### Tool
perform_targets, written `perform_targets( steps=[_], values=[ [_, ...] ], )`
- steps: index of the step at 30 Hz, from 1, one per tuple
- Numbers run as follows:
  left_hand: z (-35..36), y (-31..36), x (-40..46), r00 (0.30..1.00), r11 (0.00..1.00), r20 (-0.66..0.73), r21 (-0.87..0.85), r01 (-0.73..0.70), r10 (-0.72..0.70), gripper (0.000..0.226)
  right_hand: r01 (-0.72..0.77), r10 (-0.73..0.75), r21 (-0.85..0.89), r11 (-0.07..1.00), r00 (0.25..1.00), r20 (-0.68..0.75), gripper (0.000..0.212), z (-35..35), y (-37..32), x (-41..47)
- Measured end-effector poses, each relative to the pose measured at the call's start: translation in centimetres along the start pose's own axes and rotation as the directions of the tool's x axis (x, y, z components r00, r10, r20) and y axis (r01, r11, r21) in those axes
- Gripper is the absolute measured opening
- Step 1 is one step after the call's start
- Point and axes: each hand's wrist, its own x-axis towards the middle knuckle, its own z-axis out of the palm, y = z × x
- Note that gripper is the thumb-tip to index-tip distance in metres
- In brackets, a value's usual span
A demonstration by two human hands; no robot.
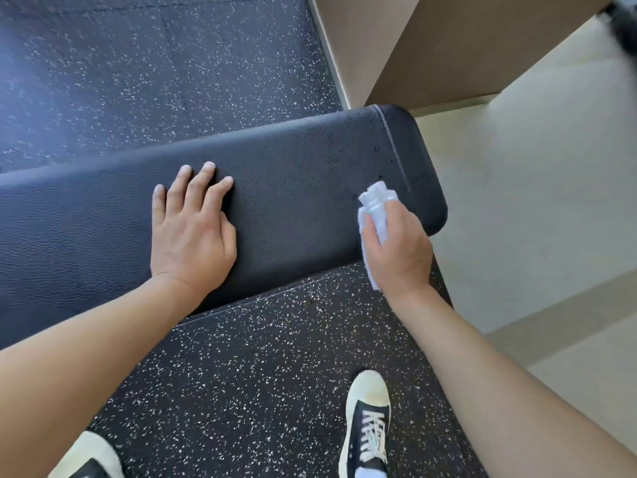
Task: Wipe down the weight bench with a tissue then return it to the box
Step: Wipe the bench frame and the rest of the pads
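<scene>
A: Tissue?
B: Crumpled tissue (374, 215) clutched in right hand (400, 250) — at the bench (293, 174) pad's right end, near edge.
A: Left hand (193, 229)?
B: Flat, fingers spread wide, mid-pad — holding nothing.

A: Where is the bench (293, 160) pad clear?

B: Between the left hand (193, 222), lying flat mid-pad, and the right hand (396, 243), closed round a tissue (375, 201) near the pad's rounded end. That dark stretch is bare. So is the pad left of the flat hand.

A: What hems in the end?

B: A wall (448, 56) corner just beyond it. Speckled floor (258, 374) lies open in front, apart from two shoes (367, 426).
</scene>
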Motion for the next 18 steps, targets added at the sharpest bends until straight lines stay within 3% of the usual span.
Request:
perform_targets(
  steps=[6, 9, 12, 18],
  values=[
    [0.1, 0.0, 0.0, 1.000, 1.000, -0.003, -0.013, -0.003, 0.003, 0.056, 0.174, -0.173, 0.007, 0.985, 0.983, -0.054, 0.025, 5.3, -11.1, -2.4],
    [0.1, -0.1, -0.1, 1.000, 1.000, -0.010, -0.022, -0.003, 0.003, 0.055, 0.283, -0.282, 0.016, 0.959, 0.958, -0.050, 0.022, 5.0, -10.8, -2.4],
    [0.1, 0.0, -0.1, 1.000, 1.000, -0.009, -0.023, -0.005, 0.004, 0.054, 0.370, -0.375, -0.088, 0.925, 0.926, -0.043, 0.026, 3.2, -6.3, -1.1],
    [0.4, -0.2, 0.0, 1.000, 1.000, -0.026, -0.022, -0.007, 0.007, 0.054, 0.116, -0.118, -0.053, 0.992, 0.992, -0.043, 0.034, 0.9, 1.3, 0.9]
  ],
)
